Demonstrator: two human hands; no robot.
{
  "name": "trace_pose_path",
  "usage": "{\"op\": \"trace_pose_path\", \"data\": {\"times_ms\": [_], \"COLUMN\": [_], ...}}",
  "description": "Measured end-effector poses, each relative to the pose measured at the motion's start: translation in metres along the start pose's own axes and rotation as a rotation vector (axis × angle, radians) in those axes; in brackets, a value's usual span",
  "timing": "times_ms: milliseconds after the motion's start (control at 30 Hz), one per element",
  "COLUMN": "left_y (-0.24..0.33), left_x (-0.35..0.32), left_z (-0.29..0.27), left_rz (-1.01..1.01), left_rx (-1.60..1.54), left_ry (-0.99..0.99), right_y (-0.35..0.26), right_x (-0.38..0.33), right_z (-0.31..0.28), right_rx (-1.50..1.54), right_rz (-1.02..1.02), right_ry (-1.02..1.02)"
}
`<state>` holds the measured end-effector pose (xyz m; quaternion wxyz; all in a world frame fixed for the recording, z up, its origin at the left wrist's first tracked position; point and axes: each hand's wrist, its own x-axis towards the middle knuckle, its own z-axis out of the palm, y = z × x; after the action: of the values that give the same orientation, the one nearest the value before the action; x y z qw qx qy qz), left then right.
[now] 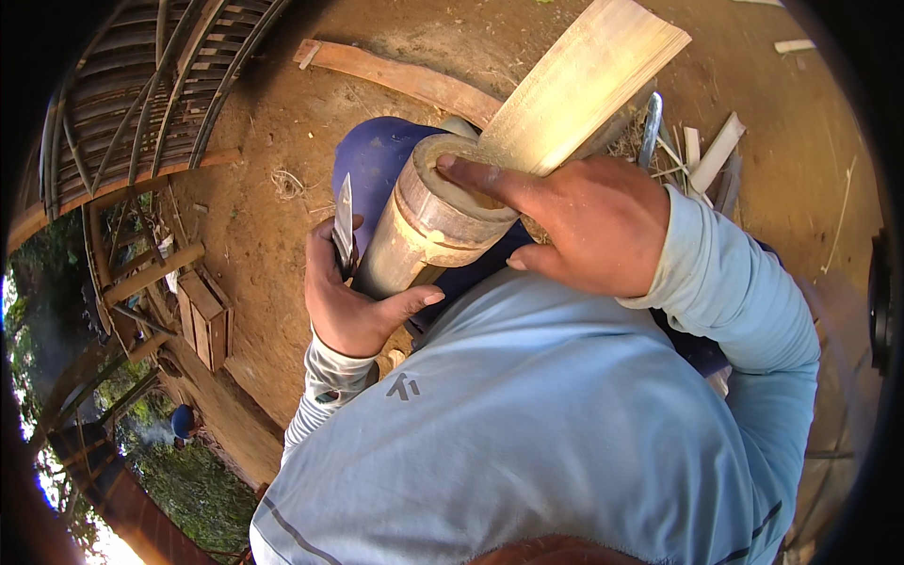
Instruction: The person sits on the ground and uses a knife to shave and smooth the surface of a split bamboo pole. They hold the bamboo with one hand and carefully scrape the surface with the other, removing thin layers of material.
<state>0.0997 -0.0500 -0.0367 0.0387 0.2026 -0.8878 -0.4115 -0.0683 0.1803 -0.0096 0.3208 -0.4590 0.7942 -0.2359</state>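
Observation:
A thick bamboo tube (400, 247) stands tilted between my legs, its hollow end facing up. My left hand (350, 318) lies along the tube's left side with the thumb spread toward me. A knife (345, 221) is held in that hand, its blade pointing up beside the tube; the handle is hidden. My right hand (603, 224) reaches over the open end, index finger stretched onto the rim and into the hollow, thumb apart. Its other fingers are partly hidden. A broad pale split-bamboo slat (584, 85) rises from the tube's far rim; whether they are joined I cannot tell.
Beyond the tube a curved wooden strip (405, 77) lies on the dirt floor (273, 235). Bamboo offcuts (718, 153) and a curved metal blade (650, 130) are at the right. Leftward are a slatted bamboo structure (132, 104), a wooden box (202, 320) and a distant person's blue cap (183, 420).

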Motion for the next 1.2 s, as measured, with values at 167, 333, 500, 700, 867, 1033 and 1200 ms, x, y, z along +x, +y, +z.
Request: {"op": "trace_pose_path", "data": {"times_ms": [167, 333, 500, 700, 867, 1033, 1200], "left_y": [-0.002, -0.003, 0.004, 0.000, 0.003, 0.003, -0.006], "left_x": [-0.006, -0.012, -0.021, -0.028, -0.031, -0.029, -0.035], "left_z": [0.009, 0.011, 0.015, 0.020, 0.022, 0.022, 0.019], "left_rz": [0.047, 0.063, 0.049, 0.081, 0.090, 0.127, 0.218], "left_rx": [-0.028, 0.048, 0.075, 0.024, 0.018, 0.039, -0.071], "left_ry": [0.114, 0.159, 0.169, 0.209, 0.214, 0.194, 0.143], "right_y": [0.001, 0.004, 0.019, 0.007, 0.027, 0.017, 0.012], "right_x": [-0.005, -0.012, -0.013, -0.016, -0.017, -0.018, -0.018], "right_z": [0.004, 0.002, 0.009, 0.003, 0.004, 0.002, -0.008], "right_rx": [-0.149, -0.099, 0.184, -0.062, 0.299, 0.110, 0.328], "right_rz": [0.014, -0.037, -0.142, 0.019, -0.122, -0.104, -0.114], "right_ry": [0.039, 0.072, 0.155, -0.041, 0.066, 0.070, -0.055]}}
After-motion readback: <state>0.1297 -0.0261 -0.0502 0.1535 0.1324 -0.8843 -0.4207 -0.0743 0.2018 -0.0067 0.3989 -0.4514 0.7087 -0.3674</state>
